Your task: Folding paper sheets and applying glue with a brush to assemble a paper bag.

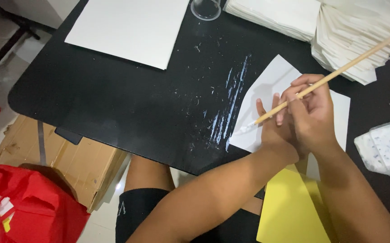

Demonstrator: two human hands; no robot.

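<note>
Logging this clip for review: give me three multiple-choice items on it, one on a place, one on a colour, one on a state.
1. Where is the clear plastic cup?
A. the black table's far edge
B. on the floor
C. on the yellow sheet

2. What colour is the bag on the floor?
A. blue
B. red
C. green

3. What is the right hand doing?
A. resting empty
B. gripping a thin wooden stick
C. holding the cup

Answers: A, it stands by the table's top rim; B, plainly red; B, fingers close round the stick.

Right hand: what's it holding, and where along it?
The right hand grips a wooden stick near its lower, white-tipped end; the left hand presses flat on the white paper.
</note>
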